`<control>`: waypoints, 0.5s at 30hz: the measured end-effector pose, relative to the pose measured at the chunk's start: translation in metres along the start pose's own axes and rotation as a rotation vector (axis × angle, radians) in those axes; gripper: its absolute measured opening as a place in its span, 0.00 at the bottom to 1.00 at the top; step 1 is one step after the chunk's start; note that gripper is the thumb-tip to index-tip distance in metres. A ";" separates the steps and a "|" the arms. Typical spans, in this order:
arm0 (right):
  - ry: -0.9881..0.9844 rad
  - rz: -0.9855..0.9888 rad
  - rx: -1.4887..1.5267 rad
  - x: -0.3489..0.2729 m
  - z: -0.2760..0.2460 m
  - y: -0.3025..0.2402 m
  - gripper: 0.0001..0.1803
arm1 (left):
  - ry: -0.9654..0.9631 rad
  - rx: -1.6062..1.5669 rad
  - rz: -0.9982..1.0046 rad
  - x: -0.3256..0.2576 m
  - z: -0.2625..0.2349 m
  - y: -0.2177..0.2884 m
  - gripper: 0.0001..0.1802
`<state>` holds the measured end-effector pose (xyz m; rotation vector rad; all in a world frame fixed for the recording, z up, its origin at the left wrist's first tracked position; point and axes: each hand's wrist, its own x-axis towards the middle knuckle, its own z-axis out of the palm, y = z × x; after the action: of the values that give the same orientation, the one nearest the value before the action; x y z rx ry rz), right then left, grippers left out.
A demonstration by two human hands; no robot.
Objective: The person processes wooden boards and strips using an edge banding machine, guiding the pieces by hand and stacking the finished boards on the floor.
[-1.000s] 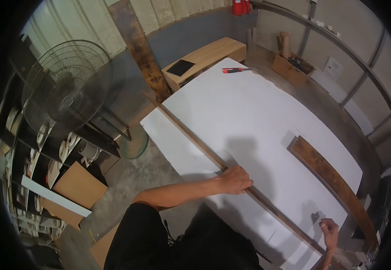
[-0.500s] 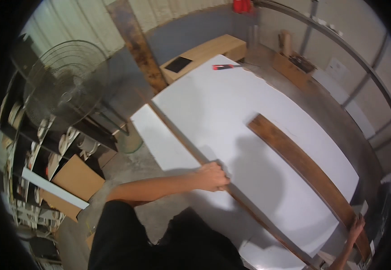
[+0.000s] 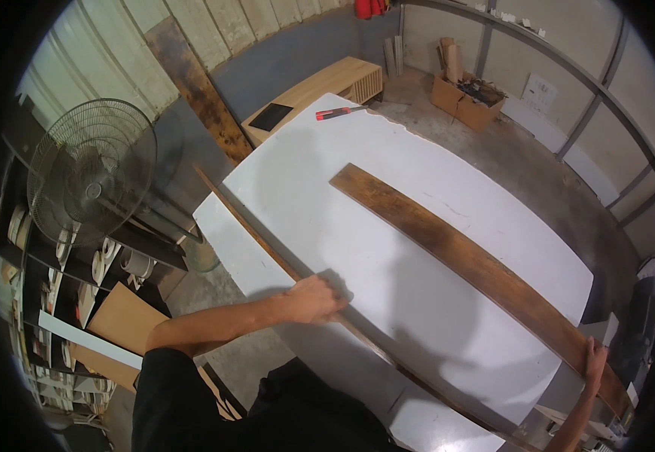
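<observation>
My left hand (image 3: 312, 299) is closed over a long, narrow brown board (image 3: 256, 237), which appears to stand on its edge across the near side of the white tabletop (image 3: 282, 162). Farther right, a wider dark-brown wood-look board (image 3: 448, 242) lies flat and reaches past the tabletop's right end. That overhanging part is gripped at its edge by my right hand (image 3: 595, 360), fingers on top; the thumb is hard to see. A red and black hand tool (image 3: 338, 113) with a thin shaft rests near the far corner.
On the left stand a large fan (image 3: 94, 181) and a shelf (image 3: 48, 264) packed with strips and rolls. A light wooden cabinet (image 3: 335, 79) sits behind the table. Beyond it is a cardboard box (image 3: 467, 105) of scraps. A brown plank (image 3: 199, 90) leans against the wall.
The view has shifted, so the table and boards sit farther left in the picture. Both hands keep their hold on the same two boards.
</observation>
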<state>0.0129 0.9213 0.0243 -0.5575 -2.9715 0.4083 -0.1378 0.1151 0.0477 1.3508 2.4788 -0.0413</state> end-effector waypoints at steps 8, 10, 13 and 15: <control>0.062 -0.100 -0.134 0.023 0.033 -0.080 0.38 | 0.065 -0.032 -0.006 0.000 -0.003 -0.001 0.13; 0.051 -0.083 -0.117 0.023 0.039 -0.100 0.39 | 0.063 -0.040 0.018 0.000 -0.002 -0.002 0.13; 0.008 -0.023 -0.092 0.022 0.046 -0.134 0.39 | 0.102 -0.049 0.031 -0.001 0.000 -0.002 0.13; 0.049 -0.022 -0.002 0.024 0.058 -0.161 0.40 | 0.073 -0.035 0.026 -0.002 0.003 -0.001 0.14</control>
<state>-0.0723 0.7714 0.0144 -0.5262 -2.9284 0.3844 -0.1366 0.1127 0.0452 1.3933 2.5090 0.0573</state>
